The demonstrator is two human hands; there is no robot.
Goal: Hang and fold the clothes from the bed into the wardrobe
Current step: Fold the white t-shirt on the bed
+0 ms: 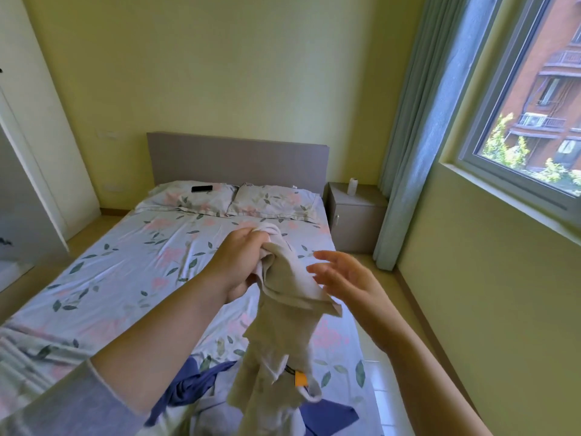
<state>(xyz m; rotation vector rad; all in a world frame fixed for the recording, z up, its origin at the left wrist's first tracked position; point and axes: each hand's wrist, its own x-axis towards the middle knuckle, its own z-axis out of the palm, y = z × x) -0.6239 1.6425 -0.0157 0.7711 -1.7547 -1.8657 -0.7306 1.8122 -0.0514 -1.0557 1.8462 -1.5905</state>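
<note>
Yellow walls go round a bedroom with a big bed (125,278) in the middle. It has a sheet with pink flowers and green leaves on it. At the far end is a grey headboard (235,158), and two pillows (276,202) lie side by side in front of it. A black phone (202,188) lies flat on the left pillow. A grey nightstand (355,215) stands by the far right corner of the bed, with a small white thing (352,186) on top. A blue curtain (418,152) hangs next to the window (534,105) on the right. A white wardrobe (31,136) is at the left. Over the right half of the bed, the left hand (242,256) grips the top of a pale beige garment (283,335), with its fingers curled tight round a bunch of the cloth. The garment hangs long and loose, up and down. Its top points to the pillows and its bottom drops toward the near edge of the bed. A little orange tag (301,379) shows low down on it. The right hand (342,278) holds nothing, and its fingers are spread wide just beside the garment on its right side. I cannot tell if the fingertips touch the cloth. A blue garment (195,382) lies crumpled on the bed near the near edge, under the hanging one.
</note>
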